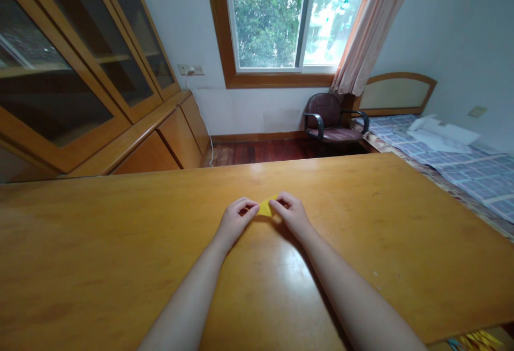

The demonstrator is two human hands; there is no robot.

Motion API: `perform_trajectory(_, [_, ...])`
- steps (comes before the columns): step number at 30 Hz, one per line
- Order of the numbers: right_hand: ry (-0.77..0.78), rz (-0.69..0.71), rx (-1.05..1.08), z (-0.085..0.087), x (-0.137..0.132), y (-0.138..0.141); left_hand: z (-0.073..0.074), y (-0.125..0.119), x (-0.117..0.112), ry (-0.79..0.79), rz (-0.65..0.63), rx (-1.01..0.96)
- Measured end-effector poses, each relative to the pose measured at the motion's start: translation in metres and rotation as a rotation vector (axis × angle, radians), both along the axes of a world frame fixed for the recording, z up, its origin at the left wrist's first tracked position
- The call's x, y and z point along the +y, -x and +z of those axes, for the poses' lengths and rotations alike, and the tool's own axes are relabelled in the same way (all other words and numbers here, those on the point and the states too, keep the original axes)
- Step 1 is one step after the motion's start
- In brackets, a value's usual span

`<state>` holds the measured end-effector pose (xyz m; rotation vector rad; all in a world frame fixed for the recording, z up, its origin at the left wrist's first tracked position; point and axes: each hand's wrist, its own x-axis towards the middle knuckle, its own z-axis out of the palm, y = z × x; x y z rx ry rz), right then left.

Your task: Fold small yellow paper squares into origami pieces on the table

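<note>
A small folded piece of yellow paper (265,207) lies on the wooden table (120,244) near its middle. My left hand (236,219) pinches the paper's left side with curled fingers. My right hand (292,213) pinches its right side, fingers bent over the top edge. Both hands rest low on the tabletop with the paper between them, and much of the paper is hidden under the fingers.
A glass-door wooden cabinet (80,88) runs along the left wall. A dark armchair (333,120) stands under the window, and a bed (453,163) with white paper on it lies to the right. Coloured paper (477,338) shows at the bottom right corner.
</note>
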<state>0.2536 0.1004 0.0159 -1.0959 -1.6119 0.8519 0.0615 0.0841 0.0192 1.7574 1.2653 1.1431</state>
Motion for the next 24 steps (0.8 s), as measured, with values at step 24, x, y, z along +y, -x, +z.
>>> perform_trajectory(24, [-0.121,0.111,-0.134,-0.0009,-0.0066,0.0065,0.0013,-0.0008,-0.0025,-0.093,-0.009,0.146])
